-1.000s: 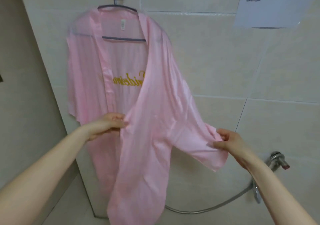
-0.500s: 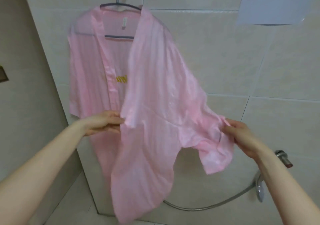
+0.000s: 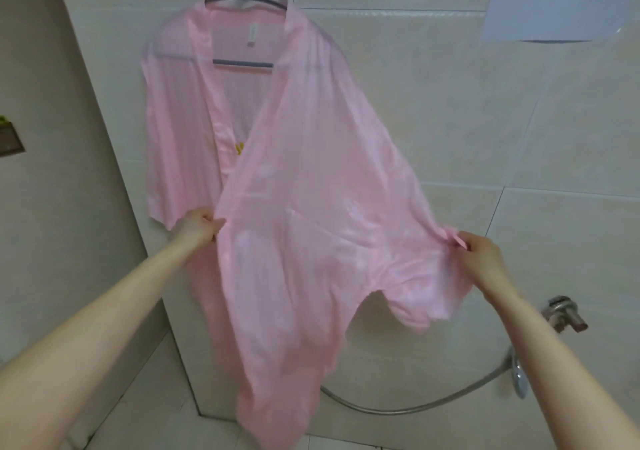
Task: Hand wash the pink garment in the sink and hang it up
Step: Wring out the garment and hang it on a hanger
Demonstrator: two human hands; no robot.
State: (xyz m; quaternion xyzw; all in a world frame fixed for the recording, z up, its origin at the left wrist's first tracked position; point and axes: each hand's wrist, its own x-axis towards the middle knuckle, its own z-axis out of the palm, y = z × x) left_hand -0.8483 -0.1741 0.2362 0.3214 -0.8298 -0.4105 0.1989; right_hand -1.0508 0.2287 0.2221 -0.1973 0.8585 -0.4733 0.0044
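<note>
The left forearm (image 3: 104, 314) rises from lower left, left hand (image 3: 197, 229) pinching the front edge of the pink robe (image 3: 311, 189); the right forearm (image 3: 554, 363) from lower right, right hand (image 3: 479, 255) pinching its sleeve.

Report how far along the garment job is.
Done, by the look of it: the pink garment hangs on the grey hanger against the tiled wall. Whether it was washed cannot be told here. In hand: the left hand pinches the front edge and the right hand pinches the sleeve, spreading the cloth. Left: release it and let it hang flat.
</note>
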